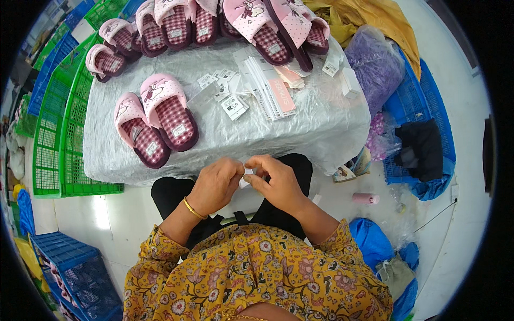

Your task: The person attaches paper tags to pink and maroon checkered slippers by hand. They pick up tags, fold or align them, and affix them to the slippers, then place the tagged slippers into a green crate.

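My left hand (219,182) and my right hand (275,180) meet above my lap, just off the near edge of the plastic-covered table (225,140). Between their fingertips is a small white item (246,177), perhaps a tag or sticker, mostly hidden by the fingers. A pair of pink slippers with checked insoles (176,120) lies at the left of the table. Small printed cards (234,106) are scattered in the middle, beside a stack of white-and-pink label strips (268,90). More pink slippers (176,30) line the far edge.
Green plastic crates (70,160) stand left of the table, blue crates (413,100) right of it. A bag of purple material (373,64) leans near the right corner. A pink cylinder (365,198) and blue bags (371,240) lie on the floor; a blue basket (76,265) is at lower left.
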The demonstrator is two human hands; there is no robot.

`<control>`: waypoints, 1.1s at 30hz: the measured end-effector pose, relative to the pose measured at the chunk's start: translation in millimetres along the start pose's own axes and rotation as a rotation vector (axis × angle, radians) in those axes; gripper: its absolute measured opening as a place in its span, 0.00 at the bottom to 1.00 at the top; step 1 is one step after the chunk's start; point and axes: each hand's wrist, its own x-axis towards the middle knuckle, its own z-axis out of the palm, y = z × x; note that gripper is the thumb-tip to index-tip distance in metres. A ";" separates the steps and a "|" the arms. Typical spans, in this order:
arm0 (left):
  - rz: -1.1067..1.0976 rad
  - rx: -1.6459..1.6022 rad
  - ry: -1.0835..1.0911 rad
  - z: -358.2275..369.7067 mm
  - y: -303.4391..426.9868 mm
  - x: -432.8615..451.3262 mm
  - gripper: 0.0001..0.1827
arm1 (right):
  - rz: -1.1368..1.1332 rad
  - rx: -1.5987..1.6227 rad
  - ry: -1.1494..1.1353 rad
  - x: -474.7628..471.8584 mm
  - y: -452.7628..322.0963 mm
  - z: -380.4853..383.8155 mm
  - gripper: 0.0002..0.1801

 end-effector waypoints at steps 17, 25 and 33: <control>0.073 0.520 -0.282 -47.4 -81.3 143.0 0.26 | 0.252 0.334 0.046 -0.5 40.9 -10.3 0.05; 0.102 0.526 -0.212 -53.7 -84.9 144.9 0.16 | 0.299 0.309 0.040 -4.1 47.6 -9.2 0.06; -0.177 0.215 -0.211 -72.7 -96.0 148.2 0.12 | 0.285 0.326 0.025 -4.8 43.0 -3.1 0.06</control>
